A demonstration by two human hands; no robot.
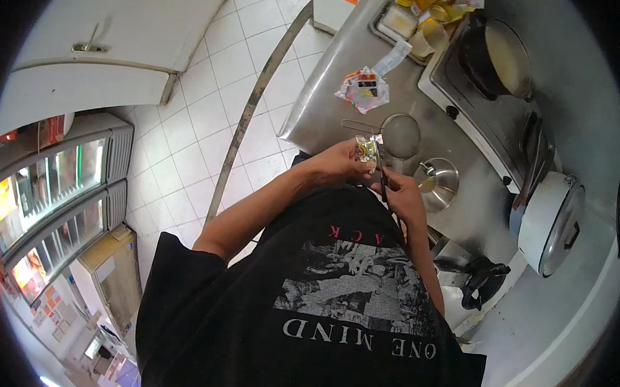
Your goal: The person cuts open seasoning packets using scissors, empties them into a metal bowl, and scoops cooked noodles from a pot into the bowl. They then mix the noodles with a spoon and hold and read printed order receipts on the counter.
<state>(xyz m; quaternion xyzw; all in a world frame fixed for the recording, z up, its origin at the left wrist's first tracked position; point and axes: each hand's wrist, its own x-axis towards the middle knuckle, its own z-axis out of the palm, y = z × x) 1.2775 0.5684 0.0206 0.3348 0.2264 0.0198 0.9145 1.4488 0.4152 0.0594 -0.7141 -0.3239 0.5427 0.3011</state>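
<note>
Close to my body, my left hand is closed on a small shiny foil packet. My right hand grips a dark, narrow tool, which looks like scissors or a knife, with its upper end against the packet. Just beyond the hands, a round wire strainer lies on the steel counter. A steel bowl stands beside my right hand, with something small and yellowish in it. An opened, crumpled wrapper lies farther up the counter.
A stove at the right carries a dark pot with pale contents. A white lidded pot stands nearer. A tray with containers is at the top. Tiled floor and display fridges are at the left.
</note>
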